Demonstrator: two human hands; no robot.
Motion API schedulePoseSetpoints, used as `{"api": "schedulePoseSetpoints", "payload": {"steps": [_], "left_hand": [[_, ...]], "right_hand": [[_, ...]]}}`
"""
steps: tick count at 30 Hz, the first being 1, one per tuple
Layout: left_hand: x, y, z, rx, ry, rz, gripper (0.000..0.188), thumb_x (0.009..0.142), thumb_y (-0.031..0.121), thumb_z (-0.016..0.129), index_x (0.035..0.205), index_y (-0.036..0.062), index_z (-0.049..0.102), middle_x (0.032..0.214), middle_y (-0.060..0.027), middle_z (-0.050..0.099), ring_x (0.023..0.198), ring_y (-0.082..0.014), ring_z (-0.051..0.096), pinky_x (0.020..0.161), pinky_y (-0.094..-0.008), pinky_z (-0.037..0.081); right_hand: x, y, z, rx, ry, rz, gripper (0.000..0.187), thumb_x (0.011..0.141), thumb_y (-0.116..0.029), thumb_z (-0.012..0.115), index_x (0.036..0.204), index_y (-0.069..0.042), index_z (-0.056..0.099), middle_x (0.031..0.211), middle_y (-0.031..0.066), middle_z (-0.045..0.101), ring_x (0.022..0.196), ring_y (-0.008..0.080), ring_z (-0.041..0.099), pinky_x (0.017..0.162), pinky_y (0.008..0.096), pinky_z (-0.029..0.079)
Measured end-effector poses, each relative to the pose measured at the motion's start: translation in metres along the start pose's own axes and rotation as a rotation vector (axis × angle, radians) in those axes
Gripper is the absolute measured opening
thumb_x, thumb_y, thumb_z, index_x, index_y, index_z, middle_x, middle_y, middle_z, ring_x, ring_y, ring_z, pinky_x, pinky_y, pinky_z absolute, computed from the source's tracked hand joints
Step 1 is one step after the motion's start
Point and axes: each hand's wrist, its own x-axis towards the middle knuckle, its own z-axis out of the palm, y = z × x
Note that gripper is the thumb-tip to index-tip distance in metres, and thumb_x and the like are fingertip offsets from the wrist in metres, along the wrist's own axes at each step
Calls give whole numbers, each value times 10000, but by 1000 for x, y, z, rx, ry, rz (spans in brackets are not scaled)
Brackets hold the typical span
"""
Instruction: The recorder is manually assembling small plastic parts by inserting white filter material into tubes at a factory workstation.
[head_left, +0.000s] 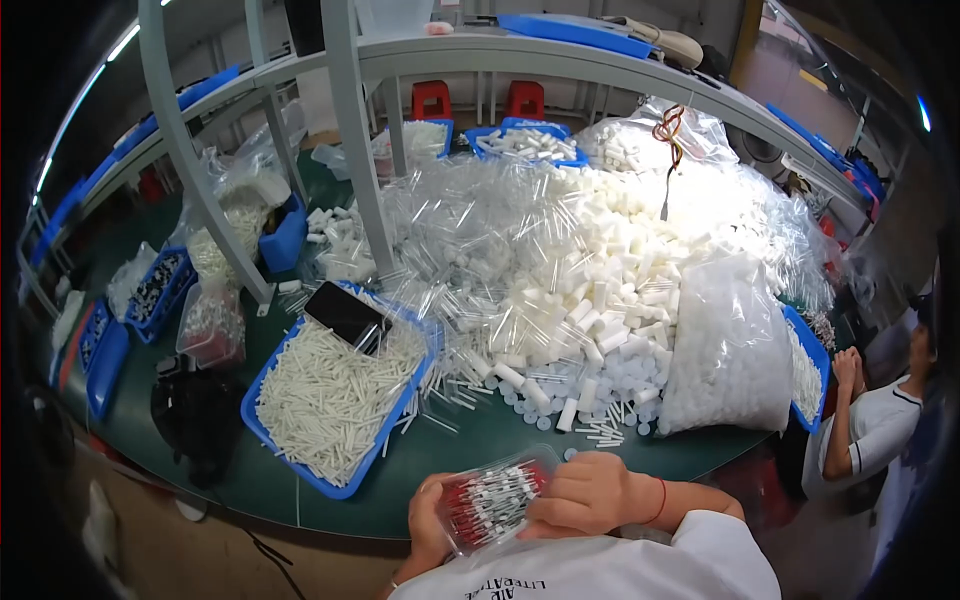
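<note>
A clear plastic box [545, 458] filled with thin red-and-white sticks [497, 500] is held tilted close to my body, at the table's near edge. My left hand [428, 522] grips its left side, fingers wrapped round the wall. At the box's right side my right hand [585, 495] is closed, with fingers curled over the edge; its fingertips are partly hidden. Left of the box, a blue tray [340, 490] holds many short white sticks [325, 400], and a black phone [345, 315] lies across its far corner.
A large heap of white foam cylinders [620, 250] and clear plastic tubes [470, 215] covers the green table [480, 440]. A full plastic bag [730, 350] stands at the right. Grey shelf posts [360, 140] rise at left. Another person [870, 420] sits far right.
</note>
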Motion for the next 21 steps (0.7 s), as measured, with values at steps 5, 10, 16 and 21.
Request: {"api": "schedulePoseSetpoints", "payload": {"steps": [5,10,16,21], "left_hand": [[19,9,10,-65,77,136,424,956,301,390,1108,-54,565,1062,-195,647,972,-283,627,904,-409,491],[32,6,-8,-53,156,221,438,950,324,396,1061,-52,590,1014,-185,658,934,-278,639,877,-401,502],[30,1,-12,53,168,243,442,953,335,404,1080,-55,570,1040,-197,647,954,-289,632,891,-418,499],[25,5,-12,110,112,291,463,961,298,409,1124,-108,559,1089,-226,638,966,-256,634,903,-364,486]], "right_hand": [[18,27,-34,-77,15,62,177,826,-231,748,827,-104,625,624,7,512,518,167,530,468,289,396],[79,104,-110,9,631,570,192,974,-151,551,896,3,633,599,-12,507,505,49,450,473,219,351],[230,263,-271,-157,740,635,425,933,-389,587,708,-30,623,609,-5,494,506,88,381,484,280,282],[285,377,-267,-850,322,710,248,890,-295,587,912,-48,594,749,98,574,639,192,517,609,346,398]]}}
